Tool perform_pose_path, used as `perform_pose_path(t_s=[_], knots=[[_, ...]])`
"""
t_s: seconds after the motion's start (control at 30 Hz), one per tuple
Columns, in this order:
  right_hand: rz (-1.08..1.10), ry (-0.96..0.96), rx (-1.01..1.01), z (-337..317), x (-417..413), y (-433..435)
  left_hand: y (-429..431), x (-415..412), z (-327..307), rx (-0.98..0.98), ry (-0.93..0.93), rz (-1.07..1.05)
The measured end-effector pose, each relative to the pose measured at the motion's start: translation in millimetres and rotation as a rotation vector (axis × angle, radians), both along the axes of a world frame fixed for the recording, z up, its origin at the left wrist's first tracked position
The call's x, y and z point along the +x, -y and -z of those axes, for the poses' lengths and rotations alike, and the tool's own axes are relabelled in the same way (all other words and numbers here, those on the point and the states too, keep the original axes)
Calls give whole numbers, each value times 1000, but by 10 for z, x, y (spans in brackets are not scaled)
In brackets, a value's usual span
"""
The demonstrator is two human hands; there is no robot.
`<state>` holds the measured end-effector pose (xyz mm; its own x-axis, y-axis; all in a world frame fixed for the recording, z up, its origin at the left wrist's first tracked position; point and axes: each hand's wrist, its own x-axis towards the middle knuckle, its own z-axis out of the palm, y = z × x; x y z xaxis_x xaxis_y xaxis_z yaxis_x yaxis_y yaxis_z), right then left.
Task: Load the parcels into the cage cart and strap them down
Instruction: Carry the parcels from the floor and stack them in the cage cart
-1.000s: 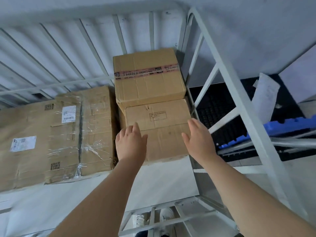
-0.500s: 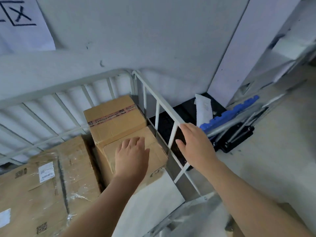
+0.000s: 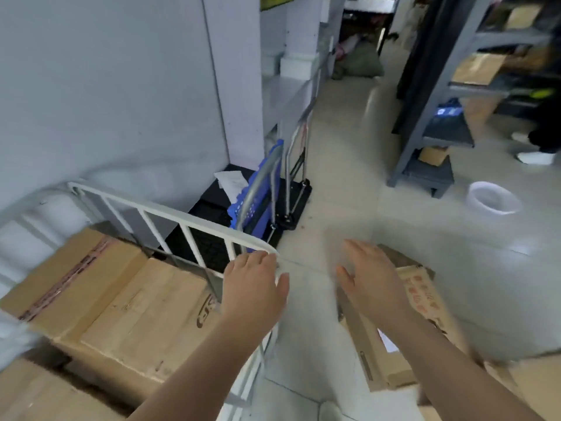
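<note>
Parcels (image 3: 145,302) lie stacked at the right rail of the cage cart (image 3: 170,214), released, while the left hand (image 3: 255,290) and right hand (image 3: 373,287), both spread and empty, have swung toward another carton (image 3: 422,293) on the floor (image 3: 349,177) outside, likely the next load.

Left hand (image 3: 254,291): I am showing it bare.
Right hand (image 3: 372,288): I am showing it bare.
Forearms (image 3: 194,369): I am showing both uncovered.

Single head-worn wide-angle view, facing forward and down.
It looks from above past both forearms: left hand (image 3: 255,287) and right hand (image 3: 373,284) close at centre, cage cart (image 3: 170,214) corner low on the left, floor (image 3: 349,183) and shelving (image 3: 449,141) receding, edges blurred.
</note>
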<state>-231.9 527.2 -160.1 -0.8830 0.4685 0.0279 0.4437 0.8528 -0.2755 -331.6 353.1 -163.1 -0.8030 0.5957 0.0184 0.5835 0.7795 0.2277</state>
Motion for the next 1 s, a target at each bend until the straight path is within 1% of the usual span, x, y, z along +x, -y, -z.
perform_pose_path(t_s=[0.1,0.2,0.27,0.33,0.43,0.57,0.7,0.87,1.0], knots=[[144,47,-1,83,509,-320,-449,288,78,-25,20,147],[269,43,-45,212,974,-635,-886,565,225,-24,37,253],[367,48,-69,352,1271,-847,-1165,754,359,-19,77,305],[446,95,-76,516,1549,-1050,-1416,954,516,-50,103,346],[502,136,-91,793,1932,-1343,-1766,1244,789,-121,103,401],[541,189,-143,1170,2339,-1757,-2208,1579,1225,-201,126,412],[516,237,-168,1640,2573,-2166,-2586,1837,1780,-256,209,368],[502,264,-227,2397,2650,-2561,-2903,2007,2563,-291,303,295],[530,295,-277,3094,2592,-2812,-3077,2024,3234,-331,370,246]])
